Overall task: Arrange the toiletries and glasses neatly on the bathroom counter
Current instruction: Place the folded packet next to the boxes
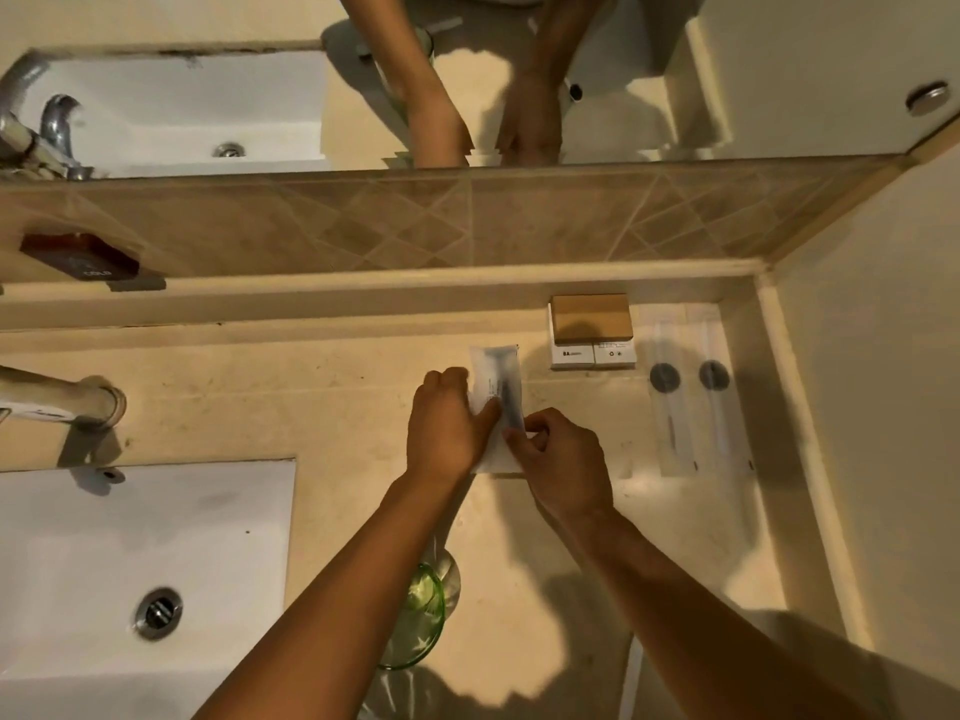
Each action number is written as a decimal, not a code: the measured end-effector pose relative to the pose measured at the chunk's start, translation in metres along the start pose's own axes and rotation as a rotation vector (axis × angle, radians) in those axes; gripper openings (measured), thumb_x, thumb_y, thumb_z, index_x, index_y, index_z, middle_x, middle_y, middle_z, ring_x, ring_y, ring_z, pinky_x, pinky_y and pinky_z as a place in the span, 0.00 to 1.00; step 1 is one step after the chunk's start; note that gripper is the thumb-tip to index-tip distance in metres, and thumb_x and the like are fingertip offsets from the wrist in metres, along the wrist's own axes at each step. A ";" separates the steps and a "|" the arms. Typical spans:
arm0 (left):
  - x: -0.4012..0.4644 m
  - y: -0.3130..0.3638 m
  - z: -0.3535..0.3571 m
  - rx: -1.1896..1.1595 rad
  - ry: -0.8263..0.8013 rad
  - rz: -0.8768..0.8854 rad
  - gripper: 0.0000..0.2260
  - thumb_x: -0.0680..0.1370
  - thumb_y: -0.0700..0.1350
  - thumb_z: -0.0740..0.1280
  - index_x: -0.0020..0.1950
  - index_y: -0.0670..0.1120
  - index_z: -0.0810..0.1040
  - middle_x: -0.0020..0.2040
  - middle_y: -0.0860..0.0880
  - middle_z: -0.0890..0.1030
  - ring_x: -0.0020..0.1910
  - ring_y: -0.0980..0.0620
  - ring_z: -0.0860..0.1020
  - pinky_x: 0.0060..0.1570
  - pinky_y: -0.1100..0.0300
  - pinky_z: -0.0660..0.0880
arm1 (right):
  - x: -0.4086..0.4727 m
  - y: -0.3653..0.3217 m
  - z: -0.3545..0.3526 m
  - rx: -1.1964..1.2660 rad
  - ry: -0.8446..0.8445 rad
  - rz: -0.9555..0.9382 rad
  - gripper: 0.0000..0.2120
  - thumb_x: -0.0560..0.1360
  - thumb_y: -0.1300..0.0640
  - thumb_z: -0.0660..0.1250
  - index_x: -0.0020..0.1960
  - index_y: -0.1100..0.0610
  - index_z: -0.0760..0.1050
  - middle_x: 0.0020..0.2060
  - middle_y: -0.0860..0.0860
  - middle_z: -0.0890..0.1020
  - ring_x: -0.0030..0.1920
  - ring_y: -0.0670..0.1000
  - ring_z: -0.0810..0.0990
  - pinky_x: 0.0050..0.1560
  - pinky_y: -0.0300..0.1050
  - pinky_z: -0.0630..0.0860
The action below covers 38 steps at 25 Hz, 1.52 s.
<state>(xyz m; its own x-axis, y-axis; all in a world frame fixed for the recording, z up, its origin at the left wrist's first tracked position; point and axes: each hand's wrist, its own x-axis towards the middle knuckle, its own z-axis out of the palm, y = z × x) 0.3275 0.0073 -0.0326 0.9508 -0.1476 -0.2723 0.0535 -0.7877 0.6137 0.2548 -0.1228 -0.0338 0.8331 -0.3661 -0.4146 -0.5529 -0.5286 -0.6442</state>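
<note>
A white sealed toiletry packet (pixel 493 379) with a dark item inside lies on the beige counter (pixel 332 402). My left hand (pixel 447 423) presses on its left side and my right hand (pixel 561 459) pinches its lower right edge. Two small boxes (pixel 592 330), brown on top and white at the front, stand side by side against the back ledge. To their right lie two clear long packets (pixel 691 392), each with a dark round disc. A green-tinted glass (pixel 423 610) stands near the front, partly hidden by my left forearm.
A white sink (pixel 145 553) with a metal drain fills the left front. Its tap (pixel 67 402) stands at the left edge. A mirror (pixel 727 70) runs above the tiled backsplash. The wall corner closes the counter on the right.
</note>
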 end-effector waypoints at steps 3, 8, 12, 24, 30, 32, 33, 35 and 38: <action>-0.012 -0.010 -0.006 0.035 0.126 0.101 0.21 0.78 0.52 0.68 0.68 0.44 0.73 0.62 0.43 0.76 0.60 0.44 0.74 0.59 0.48 0.74 | -0.001 0.002 -0.005 -0.120 0.128 -0.107 0.15 0.78 0.46 0.68 0.62 0.50 0.74 0.55 0.48 0.79 0.53 0.47 0.80 0.55 0.40 0.77; -0.008 -0.023 -0.015 0.306 -0.071 0.371 0.25 0.74 0.51 0.66 0.70 0.46 0.75 0.70 0.40 0.74 0.68 0.38 0.72 0.63 0.44 0.74 | 0.003 0.005 0.003 -0.141 0.038 -0.337 0.19 0.80 0.50 0.67 0.69 0.47 0.70 0.61 0.49 0.76 0.59 0.48 0.79 0.61 0.43 0.78; 0.006 -0.021 -0.021 0.377 -0.167 0.422 0.25 0.71 0.46 0.72 0.68 0.45 0.76 0.70 0.38 0.73 0.68 0.36 0.71 0.62 0.44 0.75 | 0.006 0.003 0.004 -0.190 0.004 -0.358 0.22 0.79 0.55 0.67 0.72 0.50 0.70 0.57 0.52 0.76 0.54 0.52 0.80 0.59 0.46 0.79; 0.034 -0.006 -0.013 0.361 -0.088 0.402 0.18 0.75 0.45 0.69 0.65 0.47 0.78 0.69 0.44 0.76 0.63 0.38 0.75 0.57 0.46 0.74 | 0.035 -0.008 0.001 -0.323 0.034 -0.293 0.21 0.81 0.54 0.63 0.74 0.49 0.69 0.59 0.51 0.77 0.55 0.52 0.80 0.59 0.47 0.80; 0.049 0.001 -0.011 0.398 -0.075 0.377 0.17 0.77 0.45 0.67 0.65 0.49 0.78 0.72 0.46 0.75 0.63 0.41 0.74 0.57 0.48 0.73 | 0.048 -0.017 -0.001 -0.396 0.013 -0.249 0.21 0.82 0.55 0.59 0.75 0.50 0.68 0.58 0.53 0.75 0.49 0.54 0.80 0.51 0.49 0.80; 0.051 0.001 -0.011 0.395 -0.071 0.371 0.16 0.77 0.45 0.67 0.66 0.48 0.77 0.72 0.46 0.75 0.63 0.41 0.74 0.58 0.48 0.73 | 0.051 -0.019 0.000 -0.412 0.011 -0.245 0.21 0.83 0.55 0.59 0.75 0.50 0.67 0.59 0.53 0.75 0.49 0.55 0.81 0.52 0.50 0.81; 0.052 0.001 -0.011 0.394 -0.068 0.371 0.17 0.77 0.45 0.67 0.66 0.48 0.77 0.71 0.46 0.75 0.62 0.41 0.74 0.57 0.48 0.74 | 0.052 -0.020 0.000 -0.420 0.010 -0.246 0.21 0.83 0.56 0.59 0.75 0.50 0.67 0.60 0.54 0.75 0.50 0.55 0.81 0.52 0.50 0.81; 0.054 0.001 -0.011 0.382 -0.062 0.376 0.16 0.77 0.45 0.67 0.65 0.47 0.78 0.70 0.45 0.76 0.61 0.40 0.75 0.57 0.48 0.74 | 0.054 -0.022 0.001 -0.424 0.003 -0.236 0.22 0.82 0.56 0.61 0.76 0.50 0.66 0.61 0.54 0.75 0.51 0.55 0.81 0.54 0.51 0.81; 0.055 0.002 -0.010 0.371 -0.060 0.388 0.17 0.76 0.44 0.68 0.64 0.46 0.78 0.68 0.44 0.77 0.59 0.40 0.75 0.56 0.47 0.75 | 0.054 -0.023 0.001 -0.418 -0.002 -0.218 0.24 0.81 0.57 0.63 0.76 0.51 0.66 0.62 0.54 0.74 0.52 0.55 0.81 0.56 0.51 0.81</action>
<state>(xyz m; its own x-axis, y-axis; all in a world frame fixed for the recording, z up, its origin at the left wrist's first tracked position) 0.3829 0.0034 -0.0388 0.8599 -0.4947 -0.1262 -0.4195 -0.8255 0.3775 0.3131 -0.1293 -0.0421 0.9302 -0.2115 -0.3000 -0.3243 -0.8562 -0.4021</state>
